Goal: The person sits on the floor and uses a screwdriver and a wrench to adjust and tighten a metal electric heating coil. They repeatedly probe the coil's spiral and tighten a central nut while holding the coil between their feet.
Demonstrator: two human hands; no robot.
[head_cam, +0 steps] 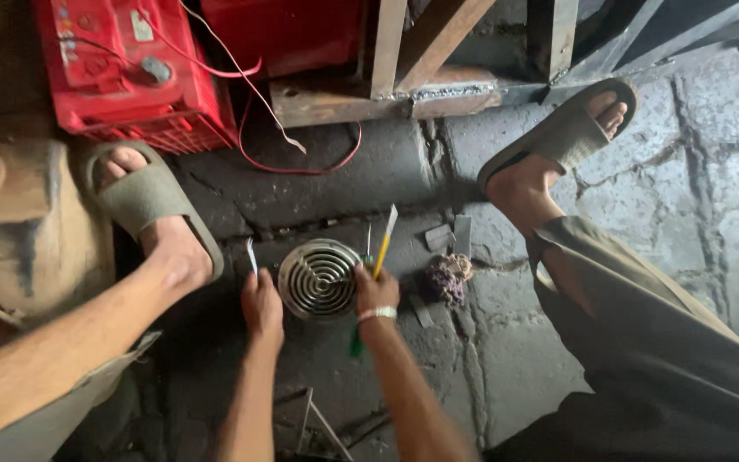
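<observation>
We list first the stone floor (694, 171), cracked and dark, which bears all else. Red cases: two, the nearer one (126, 73) ribbed along its lower edge with a thin red wire (301, 167) looping from it onto the floor, the farther one (288, 34) partly cut off by the frame; we cannot tell what either contains. Wooden frame (404, 81): one, standing behind the work area and closing it off at the back. Block or slab at far left (19, 231): one, brownish, hemming in the left leg. Sandalled feet: two, the left (151, 210) and the right (558, 141), planted either side of the work. Round metal disc with concentric ridges (319, 278): one, lying flat on the floor between our two hands. Dark crumpled wad (446, 278): one, just right of the disc. Small flat scraps near the wad (451, 235): about two. Left hand (262, 304): fingers closed on a thin pale strip (251, 255), just beside the disc's left rim. Right hand (376, 293): clamped on a tool with a yellow shaft (383, 248) whose green handle end shows below the wrist, touching the disc's right rim; a pale band sits on that wrist.
</observation>
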